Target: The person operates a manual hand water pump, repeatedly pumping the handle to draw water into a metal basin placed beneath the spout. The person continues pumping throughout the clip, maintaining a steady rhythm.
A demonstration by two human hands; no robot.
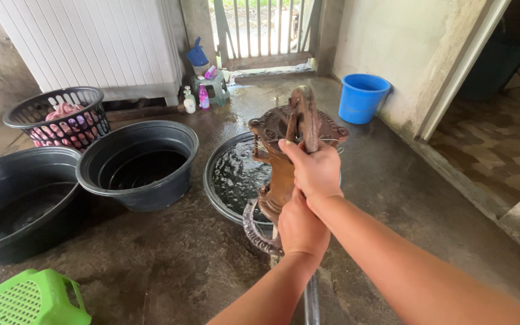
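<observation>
A rusty brown hand pump point(284, 129) stands in the middle of the wet concrete floor. Both my hands grip its long handle point(306, 111), which points toward me. My right hand point(314, 171) is wrapped around the handle higher up. Just below it, my left hand point(301, 227) clasps the same handle. Beneath the spout sits a black basin point(227, 177) with rippling water in it.
Two more black basins stand at left, one point(136, 162) close to the pump, the other point(19, 198) at the edge. A black laundry basket point(58, 117) holds pink clothes. A green plastic stool point(28, 301) is at bottom left, a blue bucket point(362, 96) by the right wall, bottles point(195, 99) near a gate.
</observation>
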